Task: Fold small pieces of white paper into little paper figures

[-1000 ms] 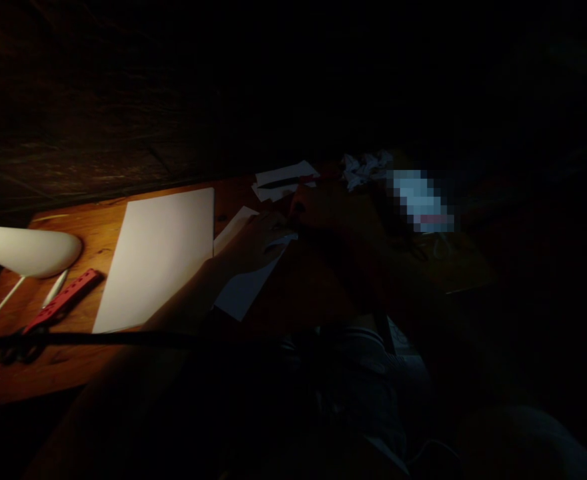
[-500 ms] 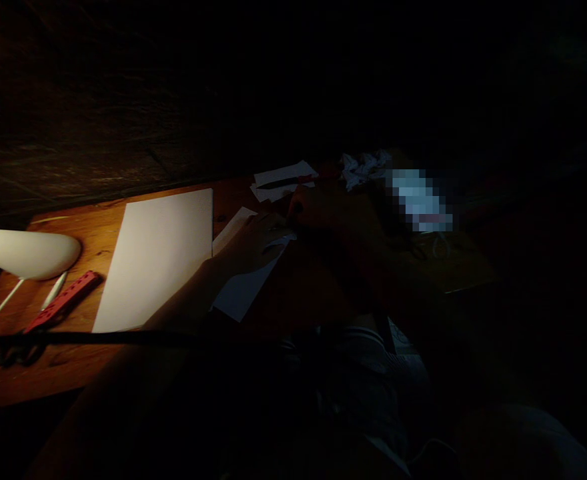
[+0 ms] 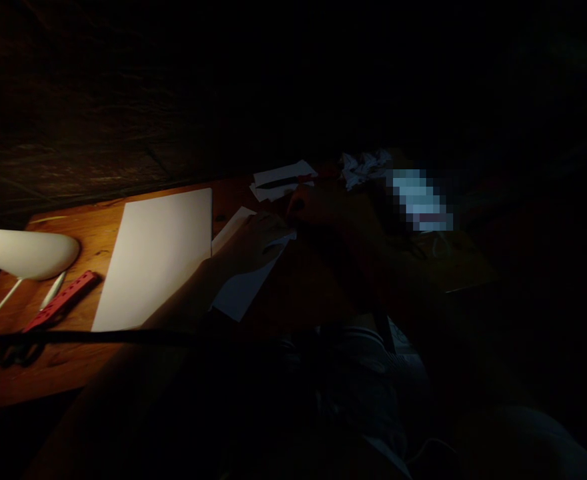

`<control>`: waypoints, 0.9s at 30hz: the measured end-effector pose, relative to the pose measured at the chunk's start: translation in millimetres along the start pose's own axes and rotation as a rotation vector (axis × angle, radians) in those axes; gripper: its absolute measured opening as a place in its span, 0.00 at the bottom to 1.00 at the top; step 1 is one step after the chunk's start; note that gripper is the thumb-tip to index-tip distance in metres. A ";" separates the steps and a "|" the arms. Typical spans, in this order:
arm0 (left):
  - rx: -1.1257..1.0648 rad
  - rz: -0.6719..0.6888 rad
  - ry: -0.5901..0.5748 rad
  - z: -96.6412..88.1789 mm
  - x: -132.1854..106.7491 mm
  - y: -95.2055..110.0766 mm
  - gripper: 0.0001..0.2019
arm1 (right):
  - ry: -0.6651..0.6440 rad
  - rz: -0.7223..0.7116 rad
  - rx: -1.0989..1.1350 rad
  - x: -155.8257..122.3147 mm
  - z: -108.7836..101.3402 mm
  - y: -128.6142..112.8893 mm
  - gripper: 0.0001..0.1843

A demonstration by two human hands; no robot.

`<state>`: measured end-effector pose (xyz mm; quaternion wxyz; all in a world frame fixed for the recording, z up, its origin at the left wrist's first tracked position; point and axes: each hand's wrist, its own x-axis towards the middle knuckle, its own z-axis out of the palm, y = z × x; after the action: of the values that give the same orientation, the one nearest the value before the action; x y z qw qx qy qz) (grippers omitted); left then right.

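A sheet of white paper point(image 3: 238, 291) lies on the wooden table at a slant, its right end by my hands. My left hand point(image 3: 261, 239) rests flat on the sheet with its fingers stretched toward the right. My right hand point(image 3: 311, 207) is curled closed at the sheet's far right end, close to my left fingertips. Deep shadow covers most of it, so what its fingers hold cannot be made out.
On the wooden table point(image 3: 63, 367) stand a white lamp point(image 3: 33, 253) and a red power strip point(image 3: 63, 300). A large white paper stack point(image 3: 158, 257) lies left of my hands. Cut papers point(image 3: 273, 192), crumpled paper point(image 3: 358, 168) and a bright blurred screen point(image 3: 421, 200) lie farther back.
Hardly anything differs. Both hands keep their places at the sheet, and the view shifts very slightly.
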<state>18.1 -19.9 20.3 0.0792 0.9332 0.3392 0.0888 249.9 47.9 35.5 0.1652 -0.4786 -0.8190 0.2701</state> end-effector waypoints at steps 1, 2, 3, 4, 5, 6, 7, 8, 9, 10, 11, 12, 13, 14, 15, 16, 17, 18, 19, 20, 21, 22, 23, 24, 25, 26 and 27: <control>0.002 -0.001 0.002 -0.4 0.0 0.7 0.23 | -0.003 0.006 0.002 -0.2 -0.2 0.5 0.12; 0.004 -0.003 0.003 -0.7 0.0 1.4 0.23 | 0.000 0.008 0.005 -0.4 -0.2 1.1 0.11; 0.005 -0.007 0.004 -1.0 0.0 2.0 0.23 | 0.015 0.007 0.012 -0.4 0.4 1.9 0.11; 0.005 -0.010 0.005 -1.2 0.0 2.4 0.23 | 0.039 0.003 0.025 0.3 1.7 3.1 0.10; 0.003 -0.012 0.005 -1.3 0.1 2.7 0.23 | 0.067 -0.003 0.044 1.6 3.7 4.9 0.11; -0.002 -0.012 0.006 -1.2 0.3 2.7 0.23 | 0.099 -0.006 0.067 3.5 6.2 7.1 0.12; -0.008 -0.011 0.008 -1.1 0.4 2.6 0.23 | 0.122 -0.010 0.096 5.8 8.9 9.6 0.14; -0.015 -0.010 0.010 -0.9 0.5 2.5 0.23 | 0.129 -0.017 0.128 8.3 11.2 12.1 0.15; -0.023 -0.009 0.012 -0.7 0.6 2.3 0.23 | 0.126 -0.023 0.158 10.4 12.8 14.4 0.16; -0.029 -0.010 0.013 -0.6 0.6 2.1 0.23 | 0.111 -0.034 0.186 11.8 13.1 16.4 0.16; -0.032 -0.014 0.012 -0.6 0.6 2.0 0.24 | 0.099 -0.042 0.208 12.1 12.1 17.8 0.16; -0.032 -0.020 0.010 -0.7 0.5 2.0 0.25 | 0.090 -0.047 0.222 11.4 9.8 18.7 0.16; -0.030 -0.026 0.007 -0.9 0.4 2.0 0.26 | 0.087 -0.047 0.230 9.7 6.5 19.1 0.16; -0.030 -0.030 0.004 -1.1 0.3 2.0 0.26 | 0.101 -0.048 0.229 7.4 2.8 19.1 0.16; -0.030 -0.032 0.001 -1.4 0.2 2.0 0.27 | 0.103 -0.047 0.223 5.0 -0.6 18.9 0.16; -0.031 -0.033 0.000 -1.5 0.1 2.0 0.27 | 0.102 -0.046 0.214 3.0 -3.1 18.6 0.16; -0.032 -0.033 -0.002 -1.5 0.0 2.1 0.27 | 0.089 -0.052 0.199 1.9 -4.3 18.4 0.16; -0.032 -0.032 -0.002 -1.5 -0.1 2.1 0.27 | 0.075 -0.058 0.187 1.7 -3.7 18.4 0.17; -0.032 -0.031 -0.002 -1.4 -0.1 2.1 0.27 | 0.070 -0.063 0.182 2.7 -1.6 18.7 0.17; -0.031 -0.029 -0.001 -1.3 -0.2 2.2 0.26 | 0.067 -0.068 0.183 4.6 1.7 19.5 0.17; -0.030 -0.027 0.000 -1.2 -0.1 2.3 0.25 | 0.081 -0.066 0.198 7.1 5.8 20.6 0.17; -0.030 -0.025 0.001 -1.1 -0.1 2.6 0.25 | 0.096 -0.052 0.218 10.0 10.2 22.0 0.17; -0.029 -0.025 0.000 -1.2 0.0 2.8 0.25 | 0.096 -0.049 0.235 12.8 14.1 23.5 0.17; -0.028 -0.027 -0.001 -1.2 0.1 3.1 0.25 | 0.101 -0.047 0.249 15.4 17.3 24.9 0.16; -0.028 -0.031 -0.002 -1.3 0.1 3.3 0.25 | 0.103 -0.044 0.258 17.5 19.5 26.1 0.16; -0.029 -0.035 -0.003 -1.3 0.2 3.5 0.25 | 0.102 -0.041 0.261 19.2 20.7 26.8 0.17; -0.032 -0.037 -0.004 -1.2 0.2 3.6 0.25 | 0.106 -0.032 0.260 20.4 20.9 27.1 0.19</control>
<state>20.2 -22.3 22.3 0.0962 0.9255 0.3548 0.0909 247.8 70.5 2.7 0.2730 -0.4536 -0.7747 0.3458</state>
